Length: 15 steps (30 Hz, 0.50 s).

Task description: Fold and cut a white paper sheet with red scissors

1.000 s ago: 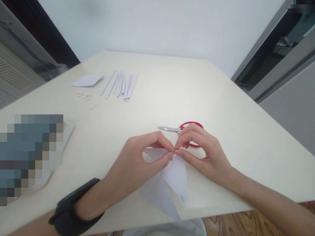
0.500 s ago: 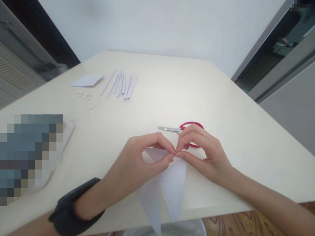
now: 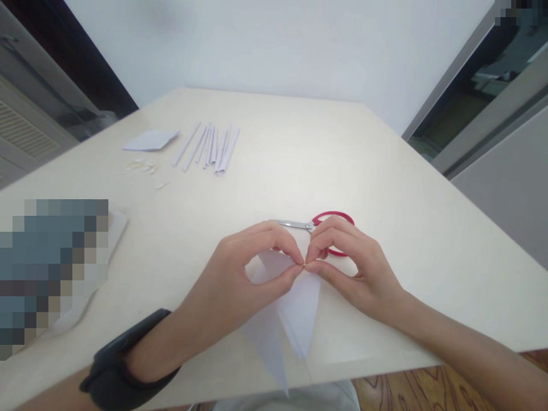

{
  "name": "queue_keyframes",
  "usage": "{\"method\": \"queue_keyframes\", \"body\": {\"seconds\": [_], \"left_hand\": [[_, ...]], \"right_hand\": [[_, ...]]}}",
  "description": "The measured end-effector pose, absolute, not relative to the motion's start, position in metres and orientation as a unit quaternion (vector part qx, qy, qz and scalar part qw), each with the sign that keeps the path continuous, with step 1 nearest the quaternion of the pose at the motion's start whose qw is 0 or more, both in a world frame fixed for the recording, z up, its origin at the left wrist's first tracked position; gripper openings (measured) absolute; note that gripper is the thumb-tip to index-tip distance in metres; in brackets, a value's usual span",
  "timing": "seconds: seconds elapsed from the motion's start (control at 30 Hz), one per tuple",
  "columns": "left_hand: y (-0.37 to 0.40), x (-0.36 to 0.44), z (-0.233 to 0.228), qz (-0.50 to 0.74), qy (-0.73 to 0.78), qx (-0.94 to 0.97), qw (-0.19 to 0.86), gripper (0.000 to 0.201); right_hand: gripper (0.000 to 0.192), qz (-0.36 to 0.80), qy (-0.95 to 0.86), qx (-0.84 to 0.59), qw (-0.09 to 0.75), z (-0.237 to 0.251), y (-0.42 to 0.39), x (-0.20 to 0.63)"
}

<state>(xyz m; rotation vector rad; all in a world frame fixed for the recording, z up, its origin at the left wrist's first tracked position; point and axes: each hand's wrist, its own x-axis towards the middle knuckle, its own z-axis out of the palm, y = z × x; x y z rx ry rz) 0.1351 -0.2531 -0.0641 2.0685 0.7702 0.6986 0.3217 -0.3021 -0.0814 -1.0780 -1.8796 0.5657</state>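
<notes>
White folded paper sheet [image 3: 295,311] is lying on the cream table [image 3: 385,171] at its near edge, long axis running from the pinch point toward the person, pointed end overhanging. Left hand [image 3: 240,285] and right hand [image 3: 355,268] are both pinching its far corner, fingertips meeting; both equally near. Since a second ago the hanging end is swinging left and narrowing. Just beyond the paper, red-handled scissors [image 3: 329,220] are lying flat. Farther, well left, white rolled paper strips [image 3: 209,148] are lying grouped.

A big cream wooden table [image 3: 385,171] stands by a plain white wall [image 3: 278,40]. Brown wooden floor [image 3: 428,391] shows near, right.
</notes>
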Motion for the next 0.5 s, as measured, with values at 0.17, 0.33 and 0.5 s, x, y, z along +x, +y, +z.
{"method": "queue_keyframes", "body": {"seconds": [0.17,0.33,0.5], "left_hand": [[-0.248,0.131,-0.064,0.260,0.328,0.762,0.494,0.009],[-0.243,0.132,-0.065,0.284,0.347,0.689,0.569,0.010],[-0.244,0.130,-0.068,0.293,0.352,0.642,0.615,0.009]], "right_hand": [[0.003,0.194,-0.747,-0.488,0.408,-0.075,-0.295,0.332],[0.011,0.033,-0.739,-0.637,0.217,-0.078,-0.282,0.361],[0.010,0.056,-0.745,-0.659,0.093,-0.085,-0.280,0.367]]}}
